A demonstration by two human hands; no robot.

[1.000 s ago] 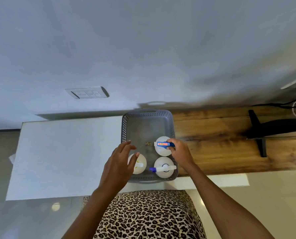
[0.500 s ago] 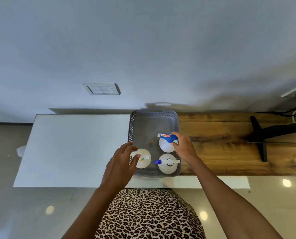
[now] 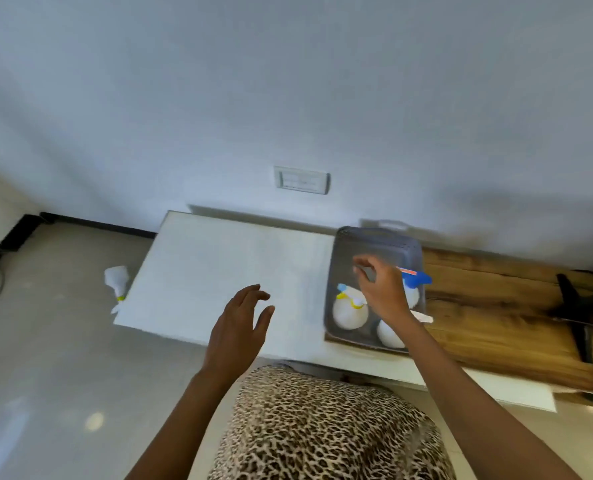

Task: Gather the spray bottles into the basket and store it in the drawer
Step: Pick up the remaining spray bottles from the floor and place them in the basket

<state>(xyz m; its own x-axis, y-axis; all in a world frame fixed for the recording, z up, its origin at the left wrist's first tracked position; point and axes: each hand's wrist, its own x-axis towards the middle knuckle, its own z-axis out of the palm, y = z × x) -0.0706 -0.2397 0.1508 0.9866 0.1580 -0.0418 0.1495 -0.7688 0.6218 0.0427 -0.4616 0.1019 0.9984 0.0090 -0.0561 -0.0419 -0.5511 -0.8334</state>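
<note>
While three spray bottles (image 3: 348, 313) stand in the basket (image 3: 374, 233), a fourth bottle (image 3: 117, 278) lies on the floor (image 3: 46, 341) at 9 o'clock of the table (image 3: 219, 265). The left hand (image 3: 239, 327) is spread and empty. The right hand (image 3: 383, 292), above the basket, is loosely curled, gripping nothing. Storage in the drawer is judged outstanding.

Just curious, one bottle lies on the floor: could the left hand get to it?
Probably, with a stoop: the left hand is empty, and the spray bottle lies on open floor beside the white table.

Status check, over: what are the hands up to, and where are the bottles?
Left hand open over white table. Right hand above basket, grip unclear. Three bottles inside; fourth bottle on floor.
</note>
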